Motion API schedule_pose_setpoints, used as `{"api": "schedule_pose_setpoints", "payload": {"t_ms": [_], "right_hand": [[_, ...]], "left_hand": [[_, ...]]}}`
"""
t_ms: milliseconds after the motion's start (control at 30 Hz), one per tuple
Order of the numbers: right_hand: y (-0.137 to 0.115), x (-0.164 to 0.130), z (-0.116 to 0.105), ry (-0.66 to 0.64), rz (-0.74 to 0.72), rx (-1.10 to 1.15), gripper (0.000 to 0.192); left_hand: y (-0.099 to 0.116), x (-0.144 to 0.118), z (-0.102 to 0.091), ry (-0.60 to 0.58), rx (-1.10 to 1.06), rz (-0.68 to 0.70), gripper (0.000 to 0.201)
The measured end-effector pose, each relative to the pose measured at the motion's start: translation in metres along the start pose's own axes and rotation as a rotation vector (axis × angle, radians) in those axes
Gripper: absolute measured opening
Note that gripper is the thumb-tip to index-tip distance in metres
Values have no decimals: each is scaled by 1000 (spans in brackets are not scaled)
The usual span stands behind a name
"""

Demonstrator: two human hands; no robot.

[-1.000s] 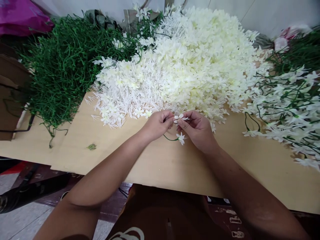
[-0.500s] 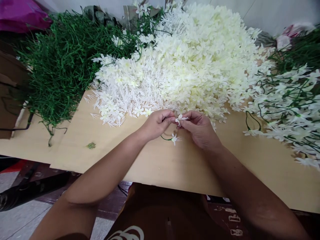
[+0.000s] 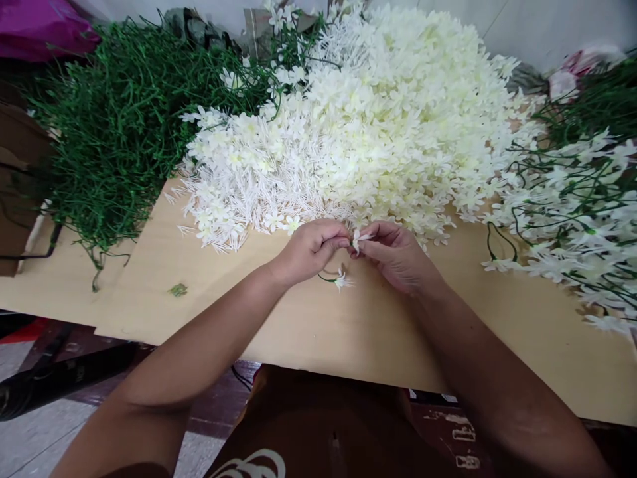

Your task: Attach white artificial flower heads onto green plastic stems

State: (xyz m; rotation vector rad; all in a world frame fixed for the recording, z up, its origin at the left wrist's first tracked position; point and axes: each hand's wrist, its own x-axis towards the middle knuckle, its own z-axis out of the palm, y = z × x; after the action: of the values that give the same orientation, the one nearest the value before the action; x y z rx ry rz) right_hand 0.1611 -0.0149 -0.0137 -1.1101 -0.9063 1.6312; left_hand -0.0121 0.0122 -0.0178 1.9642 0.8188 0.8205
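Note:
My left hand (image 3: 314,249) is closed in a pinch on a green artificial flower stem (image 3: 326,277). One branch of it curves out below my fingers and ends in a white flower (image 3: 341,280) just over the board. Facing it, my right hand (image 3: 398,255) pinches a white artificial flower (image 3: 357,240) between thumb and fingers. The fingertips of both hands nearly meet at this flower, and its join with the stem is partly hidden. Right behind the hands lies a big heap of loose white flowers (image 3: 388,133).
Green stems (image 3: 114,126) form a pile at the left, beside a cardboard box (image 3: 20,179). Stems with white flowers on them (image 3: 582,219) lie at the right. A small greenish scrap (image 3: 178,290) is on the tan board (image 3: 239,325). A purple bag (image 3: 44,30) is at the back left.
The flower between my fingertips has turned slightly and its petals now look more edge-on. Both hands keep nearly the same place; the whole view has shifted a little.

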Motion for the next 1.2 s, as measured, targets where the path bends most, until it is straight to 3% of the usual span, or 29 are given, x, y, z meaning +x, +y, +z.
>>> {"api": "schedule_pose_setpoints", "payload": {"t_ms": [167,367,667,833,1200], "right_hand": [[-4,1,-4,-84,18,14,29],[0,1,-7,-57,21,41,26],[2,0,-5,-58,-8,32,24],[5,0,-2,-8,-61,1,27],[12,0,-2,-51,-133,6,27]], "left_hand": [[1,-1,2,10,45,-23,20],[-1,-1,3,9,30,-155,22],[1,-4,0,-52,118,-1,32],[2,-4,-2,-95,84,-35,34],[2,-4,3,-51,-32,-99,32]]}}
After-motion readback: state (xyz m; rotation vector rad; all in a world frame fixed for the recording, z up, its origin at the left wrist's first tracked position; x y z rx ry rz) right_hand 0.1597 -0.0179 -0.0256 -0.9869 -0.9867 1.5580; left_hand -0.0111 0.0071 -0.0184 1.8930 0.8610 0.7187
